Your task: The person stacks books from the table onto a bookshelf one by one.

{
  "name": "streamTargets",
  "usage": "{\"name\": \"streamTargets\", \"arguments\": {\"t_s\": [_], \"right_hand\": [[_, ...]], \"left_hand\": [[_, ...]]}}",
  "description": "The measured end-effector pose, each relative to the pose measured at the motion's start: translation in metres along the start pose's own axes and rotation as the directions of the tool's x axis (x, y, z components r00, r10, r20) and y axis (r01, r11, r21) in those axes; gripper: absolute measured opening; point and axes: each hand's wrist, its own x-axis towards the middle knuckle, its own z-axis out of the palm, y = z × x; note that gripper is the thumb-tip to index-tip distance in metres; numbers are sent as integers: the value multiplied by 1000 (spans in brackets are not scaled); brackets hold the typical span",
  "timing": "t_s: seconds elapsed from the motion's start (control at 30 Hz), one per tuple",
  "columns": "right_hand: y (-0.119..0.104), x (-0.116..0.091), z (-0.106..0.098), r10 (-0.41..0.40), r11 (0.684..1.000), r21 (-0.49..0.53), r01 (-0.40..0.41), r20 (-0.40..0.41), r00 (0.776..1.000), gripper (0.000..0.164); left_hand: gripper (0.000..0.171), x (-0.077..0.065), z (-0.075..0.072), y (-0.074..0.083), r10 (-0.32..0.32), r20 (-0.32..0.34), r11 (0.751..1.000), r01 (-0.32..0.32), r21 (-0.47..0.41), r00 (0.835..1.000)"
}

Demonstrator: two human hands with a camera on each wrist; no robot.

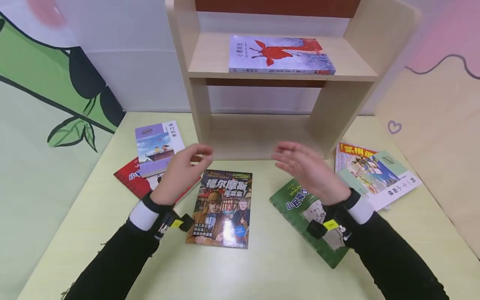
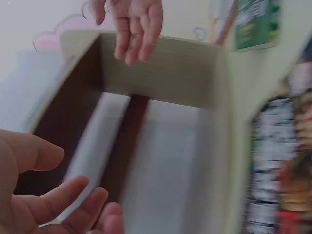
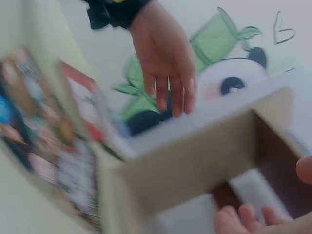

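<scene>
My left hand (image 1: 183, 173) hovers in front of the wooden bookshelf (image 1: 258, 135), holding nothing, its fingers loosely bent. The right hand (image 1: 309, 173), also without anything in it, is raised opposite with fingers extended. Beneath and between them lies a dark-covered book (image 1: 221, 208) with costumed figures. A green book (image 1: 318, 225) lies partly under the right forearm. Near the left hand, a purple-and-white book (image 1: 157, 148) overlaps a red book (image 1: 131, 179). In the left wrist view, fingers of the left hand (image 2: 73, 200) appear before the shelf's inside; the wrist views are blurred.
On the shelf's upper board lies a lavender book (image 1: 277, 56) with a red animal on its cover. At the table's right, a pale green-and-white book (image 1: 386, 179) overlaps a red-and-yellow one (image 1: 350, 150). Painted walls (image 1: 150, 54) stand behind and at the sides.
</scene>
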Motion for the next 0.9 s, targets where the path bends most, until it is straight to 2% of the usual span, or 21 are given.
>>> {"name": "streamTargets", "arguments": {"t_s": [0.07,0.13,0.23,0.3,0.43,0.5,0.6,0.73,0.83,0.9], "right_hand": [[25,-2,5,110,993,40,-111,32,993,48],[46,-4,9,202,975,84,-206,53,978,51],[69,-6,13,311,937,143,-317,63,948,56],[79,-7,15,358,916,170,-363,58,932,58],[90,-10,16,396,894,216,-392,26,918,58],[91,-12,17,404,887,243,-393,4,915,57],[91,-10,19,411,871,300,-389,-13,911,55],[93,-4,23,424,850,351,-392,-16,905,37],[95,1,24,429,847,356,-395,-20,903,28],[95,2,23,425,850,356,-388,-28,905,37]], "left_hand": [[37,-13,1,-23,-91,29,995,92,-30,995],[41,-25,2,-41,-174,71,982,179,-66,982],[47,-39,1,-59,-258,114,957,269,-106,960],[51,-46,3,-67,-300,150,936,321,-143,942],[53,-50,10,-78,-355,211,904,392,-170,911],[50,-50,14,-80,-382,216,889,421,-178,898],[45,-47,19,-82,-405,199,870,443,-217,892],[42,-42,25,-83,-414,185,851,451,-268,891],[41,-36,32,-82,-423,182,844,459,-277,888],[41,-31,37,-81,-430,183,839,467,-279,884]]}}
